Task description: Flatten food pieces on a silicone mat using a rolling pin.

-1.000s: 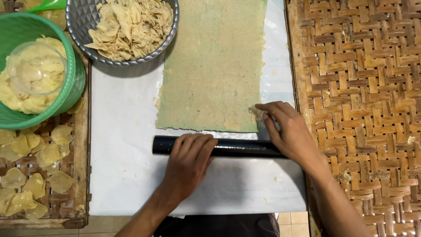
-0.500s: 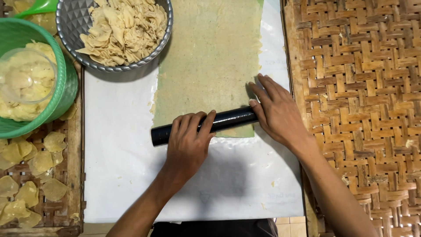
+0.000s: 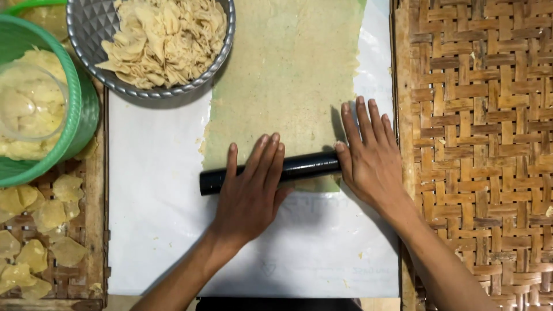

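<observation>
Dough sheet [image 3: 285,86] under a black roller [image 3: 305,167], both hands flat on it.

Woven mat [image 3: 478,144] fills the right side; a white sheet [image 3: 155,219] covers the middle, carrying the thin greenish dough from its far edge toward its centre. Metal bowl [image 3: 92,34] of pale shreds sits at the white sheet's far left corner, touching a green basket [image 3: 78,115] of yellowish pieces at the left edge. Flat chips [image 3: 34,230] lie on a tray at near left. Roller lies across the dough's near edge. Left hand [image 3: 250,193] presses on its middle, fingers straight and together; right hand [image 3: 368,152] covers its right end, fingers spread, neither clasping it.
</observation>
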